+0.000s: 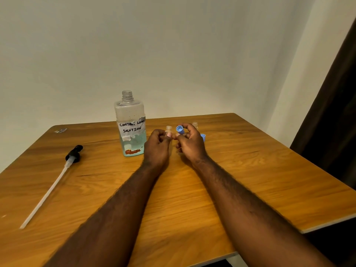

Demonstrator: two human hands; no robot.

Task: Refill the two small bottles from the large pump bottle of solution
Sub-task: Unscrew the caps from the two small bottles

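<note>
The large clear bottle [131, 124], labelled "contact lens solution", stands open-necked on the wooden table [250, 170] with pale blue liquid low inside. Its black pump head with long white tube [57, 180] lies at the left. My left hand [157, 146] grips a small clear bottle [169, 128]; only its open neck shows above my fingers. My right hand [189, 143] pinches a blue cap [179, 129] just right of that neck. A second small clear bottle [195, 124] peeks out behind my right hand. Another blue cap [203, 137] lies on the table beside that hand.
The table's right edge and front right corner are close by. A dark curtain [331, 122] hangs at the right. A small sticker or scrap [60, 130] lies at the table's far left. A plain wall stands behind the table.
</note>
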